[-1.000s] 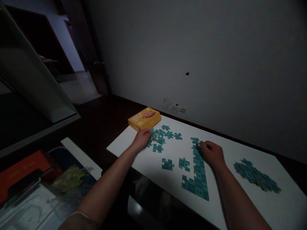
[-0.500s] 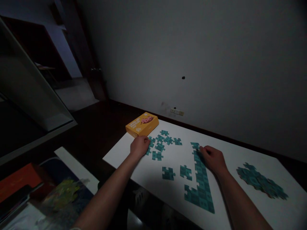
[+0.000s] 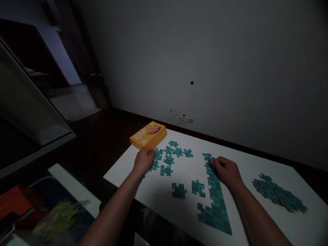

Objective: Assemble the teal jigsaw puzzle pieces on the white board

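My left hand [image 3: 145,161] is closed at the left edge of a group of loose teal puzzle pieces [image 3: 168,160], just in front of the yellow puzzle box [image 3: 149,134]. Whatever its curled fingers hold, if anything, is hidden. At the far end of an L-shaped strip of joined teal pieces [image 3: 216,191], my right hand [image 3: 227,171] pinches a puzzle piece at the strip's right edge; the fingers partly cover it. Two single pieces, one [image 3: 179,190] farther left and another [image 3: 198,188] nearer the strip, lie apart on the white table.
To the right of my right forearm lies a heap of teal pieces [image 3: 278,193] on the white table [image 3: 266,160]. A wall with a socket [image 3: 186,119] rises behind the table. At lower left are an orange box [image 3: 14,206] and a clear bag with yellow-green contents [image 3: 57,220].
The view has turned slightly, so most things sit a little farther left. My left hand has drawn back a little from the loose pieces, showing more of them; my right hand stays at the strip.
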{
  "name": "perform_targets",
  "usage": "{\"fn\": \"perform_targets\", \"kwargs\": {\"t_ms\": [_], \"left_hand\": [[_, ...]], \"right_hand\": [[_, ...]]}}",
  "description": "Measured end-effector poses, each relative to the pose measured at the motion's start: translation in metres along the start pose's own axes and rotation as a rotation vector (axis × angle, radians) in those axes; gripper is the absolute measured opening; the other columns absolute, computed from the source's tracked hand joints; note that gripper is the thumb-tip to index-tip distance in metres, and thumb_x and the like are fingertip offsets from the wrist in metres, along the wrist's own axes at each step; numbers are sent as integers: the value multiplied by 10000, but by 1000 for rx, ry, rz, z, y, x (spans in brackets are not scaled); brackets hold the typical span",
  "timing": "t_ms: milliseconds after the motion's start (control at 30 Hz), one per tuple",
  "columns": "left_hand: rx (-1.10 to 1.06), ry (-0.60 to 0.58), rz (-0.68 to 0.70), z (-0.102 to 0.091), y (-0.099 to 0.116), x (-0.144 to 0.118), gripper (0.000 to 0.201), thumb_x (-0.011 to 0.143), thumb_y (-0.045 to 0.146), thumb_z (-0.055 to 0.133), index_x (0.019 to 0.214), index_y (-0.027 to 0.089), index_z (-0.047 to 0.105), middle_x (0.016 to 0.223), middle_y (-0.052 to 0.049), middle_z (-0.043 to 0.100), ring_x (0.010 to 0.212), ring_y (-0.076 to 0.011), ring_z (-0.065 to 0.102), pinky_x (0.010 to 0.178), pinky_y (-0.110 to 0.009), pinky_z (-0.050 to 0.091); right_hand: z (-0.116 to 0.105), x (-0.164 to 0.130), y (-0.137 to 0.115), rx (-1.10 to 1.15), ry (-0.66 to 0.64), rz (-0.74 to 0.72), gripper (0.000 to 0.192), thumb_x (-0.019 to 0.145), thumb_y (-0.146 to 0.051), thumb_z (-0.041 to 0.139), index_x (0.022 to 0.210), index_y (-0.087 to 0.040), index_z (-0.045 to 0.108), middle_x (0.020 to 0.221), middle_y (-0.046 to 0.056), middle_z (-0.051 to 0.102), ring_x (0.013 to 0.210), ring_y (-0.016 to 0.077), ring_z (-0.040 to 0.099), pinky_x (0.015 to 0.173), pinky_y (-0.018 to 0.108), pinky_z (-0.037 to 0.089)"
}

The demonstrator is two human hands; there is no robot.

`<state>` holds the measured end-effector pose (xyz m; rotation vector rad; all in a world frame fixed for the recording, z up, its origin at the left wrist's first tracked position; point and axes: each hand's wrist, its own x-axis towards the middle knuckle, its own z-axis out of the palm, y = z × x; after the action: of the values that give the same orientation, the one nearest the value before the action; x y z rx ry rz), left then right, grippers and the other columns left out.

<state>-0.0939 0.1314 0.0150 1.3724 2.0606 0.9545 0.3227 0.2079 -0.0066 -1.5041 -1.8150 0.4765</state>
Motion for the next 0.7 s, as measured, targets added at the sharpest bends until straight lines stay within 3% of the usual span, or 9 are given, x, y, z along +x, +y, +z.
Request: {"fn": "perform_targets", "kwargs": {"t_ms": [367,600,700], "left_hand": [[-186,47,-12,2,0,-4,199,981,245,642,843,194,777,734,-15,722,707,-183,671,635,-261,404],[-546,-35,-114,8,10,-17,164,946,275,666,794,213,664,627,18,676,540,-133,518,526,-223,341],[-828,-49,-195,10,19,-24,169,937,181,718,776,192,664,668,-1,703,565,-110,555,538,-184,415]], "right_hand": [[0,1,-1,16,-7,11,576,938,-751,599,558,-321,551,603,53,597,636,285,577,654,438,421],[1,2,-3,47,1,-4,587,944,-756,605,543,-329,575,603,78,624,628,321,615,646,466,451],[3,2,-1,60,6,-13,589,945,-762,607,548,-328,588,607,85,643,633,326,631,650,473,472]]}}
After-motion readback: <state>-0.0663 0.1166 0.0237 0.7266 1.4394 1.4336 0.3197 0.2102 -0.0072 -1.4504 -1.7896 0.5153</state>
